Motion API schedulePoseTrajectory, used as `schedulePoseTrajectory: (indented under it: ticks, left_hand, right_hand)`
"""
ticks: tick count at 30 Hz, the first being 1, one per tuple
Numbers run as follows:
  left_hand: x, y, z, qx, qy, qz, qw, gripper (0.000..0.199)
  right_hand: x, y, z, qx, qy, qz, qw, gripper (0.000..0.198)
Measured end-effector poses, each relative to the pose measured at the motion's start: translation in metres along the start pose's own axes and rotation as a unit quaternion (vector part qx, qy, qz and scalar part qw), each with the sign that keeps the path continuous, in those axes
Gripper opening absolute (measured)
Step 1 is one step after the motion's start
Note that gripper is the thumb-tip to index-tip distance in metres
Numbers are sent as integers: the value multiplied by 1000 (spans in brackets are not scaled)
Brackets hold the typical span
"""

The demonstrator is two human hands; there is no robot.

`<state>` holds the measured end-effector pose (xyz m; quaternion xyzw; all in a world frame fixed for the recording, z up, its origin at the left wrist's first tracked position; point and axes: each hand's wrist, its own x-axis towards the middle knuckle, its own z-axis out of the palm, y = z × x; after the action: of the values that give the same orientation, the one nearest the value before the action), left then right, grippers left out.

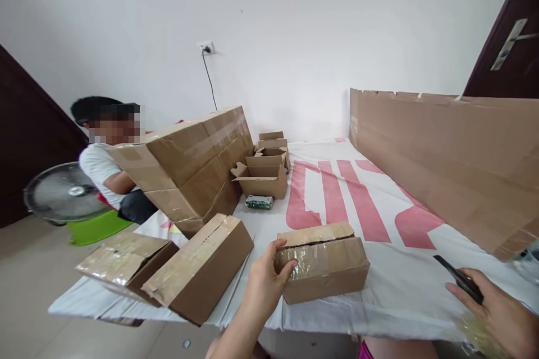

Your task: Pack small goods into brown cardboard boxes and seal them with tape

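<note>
A taped cardboard box (328,269) lies near the front edge of the table, a dark slit running along its top seam. My left hand (269,269) grips its left end, thumb on the front side and fingers at the top edge. Off to the right, my right hand (497,303) is closed round a utility knife (463,280), whose blade points up and left, apart from the box. Two more long cardboard boxes stand to the left: one with a slit top (206,263) and, beside it, another taped one (126,261).
Large stacked cartons (197,162) rise at the left; small open boxes (263,179) and a green-white packet (259,202) are beside them. A tall cardboard panel (438,162) borders the right. White cloth with red print (320,314) covers the table. Another person (101,171) sits left near a fan (63,193).
</note>
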<state>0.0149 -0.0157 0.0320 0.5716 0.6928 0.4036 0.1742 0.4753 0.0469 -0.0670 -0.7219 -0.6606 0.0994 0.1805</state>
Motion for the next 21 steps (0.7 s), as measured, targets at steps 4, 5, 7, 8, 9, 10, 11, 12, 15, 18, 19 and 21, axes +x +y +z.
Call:
schedulePoseTrajectory:
  ticks: [4,5,7,8,9,10,11,12,15,18,19,21]
  left_hand:
    - [-2,1,-1,1,-3,-23,1000,37]
    - [-2,1,-2,-1,-10,-28,1000,35]
    - [0,2,-3,-9,-31,-37,999,30]
    - [2,3,-4,-17,-43,-40,998,27]
    - [3,3,-6,-28,-55,-45,997,24]
    - [6,4,-7,-43,-68,-49,996,23]
    - [8,4,-9,-61,-81,-57,993,21]
    - [11,4,-10,-84,-97,-65,990,21]
    - [19,5,-13,-140,-148,-85,975,23]
    - [25,4,-15,-158,-181,-91,966,27]
    - [26,4,-15,-159,-188,-91,965,28]
    - [27,3,-15,-162,-196,-92,963,29]
  right_hand:
    - [-13,-62,-14,70,-3,-120,990,41]
    - [-17,-77,-17,79,15,-165,983,41]
    - [-22,-104,-20,92,54,-251,962,37]
    - [-25,-115,-20,95,66,-289,950,34]
    - [-27,-126,-20,97,72,-321,939,31]
    - [-30,-135,-19,98,73,-346,930,29]
    - [-32,-144,-18,100,67,-366,923,28]
    - [-35,-152,-15,103,59,-381,917,28]
    - [-44,-169,-2,116,20,-405,907,28]
    - [-51,-175,14,100,-54,-415,903,28]
    - [-52,-175,20,85,-84,-415,902,28]
    - [-48,-171,28,45,-133,-405,903,26]
